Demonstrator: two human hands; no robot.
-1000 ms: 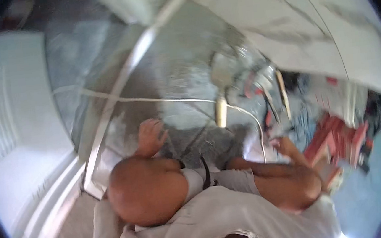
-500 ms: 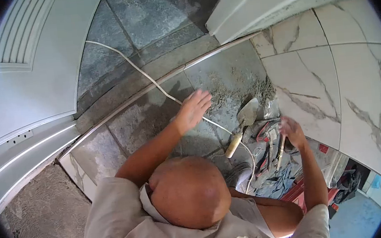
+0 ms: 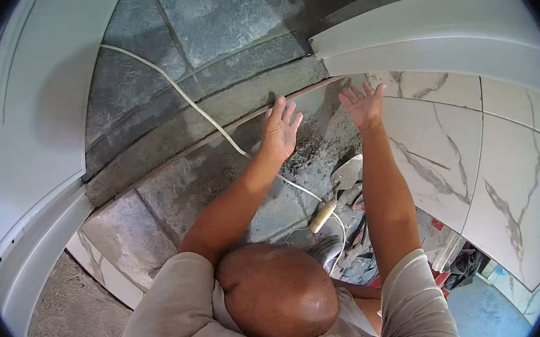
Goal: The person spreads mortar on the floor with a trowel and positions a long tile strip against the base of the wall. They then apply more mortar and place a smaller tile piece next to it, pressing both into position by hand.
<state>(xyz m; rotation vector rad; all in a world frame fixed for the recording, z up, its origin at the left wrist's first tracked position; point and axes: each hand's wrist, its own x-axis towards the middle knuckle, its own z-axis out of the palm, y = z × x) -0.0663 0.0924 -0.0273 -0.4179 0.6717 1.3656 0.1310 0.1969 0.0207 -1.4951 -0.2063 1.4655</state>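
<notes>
My left hand is open with its fingers apart, above the grey floor close to the raised threshold strip. Nothing is in it. My right hand, also open and bare with fingers spread, hangs near the corner where the white frame meets the marbled tiles. Dark crumbly mortar lies on the floor between and below the hands. Behind my right forearm, the trowel blade is partly hidden; its pale handle points back toward me.
A white cable runs across the threshold and floor, passing by the trowel handle. A white door stands at the left. Several tools lie partly hidden under my right arm, near a shoe. Rough cement covers the lower left.
My right hand has moved from beside the tools forward and left to the frame corner. My left hand has shifted slightly forward, turning with its fingers upward. The view has tilted somewhat.
</notes>
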